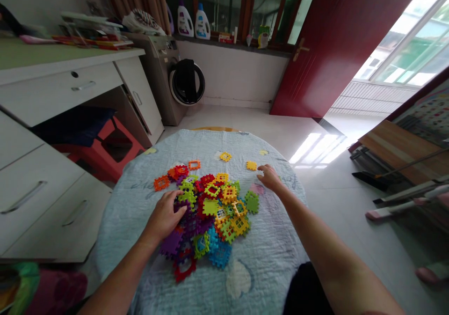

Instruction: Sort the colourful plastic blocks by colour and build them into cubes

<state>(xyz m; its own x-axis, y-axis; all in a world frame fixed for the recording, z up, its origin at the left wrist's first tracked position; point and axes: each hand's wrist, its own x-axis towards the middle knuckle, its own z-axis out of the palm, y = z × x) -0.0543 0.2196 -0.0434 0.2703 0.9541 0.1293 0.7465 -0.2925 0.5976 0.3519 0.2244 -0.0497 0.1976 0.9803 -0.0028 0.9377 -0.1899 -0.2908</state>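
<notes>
Left hand (168,216): at the left edge of the tile heap, thumb and fingers spread apart over purple and green pieces; whether it grips any piece, cannot tell
Right hand (269,177): reaches to the far right of the heap, fingers loosely bent, tips just beside a solid yellow tile (251,165); contact or pinch cannot be told
Tile heap (210,207): interlocking toothed plastic squares, mid-table between the forearms; purple on the left, yellow and green on the right, blue tiles (220,254) and a red frame tile (184,269) on the near side
Outlying tiles: yellow window tile (225,156) beyond the heap; orange frame tile (194,161) at its far left
Tablecloth (270,245): pale blue, wrinkled, over a round table
Background: front-loading washing machine (159,74), round door swung out, black cloth (188,81) hanging over it
</notes>
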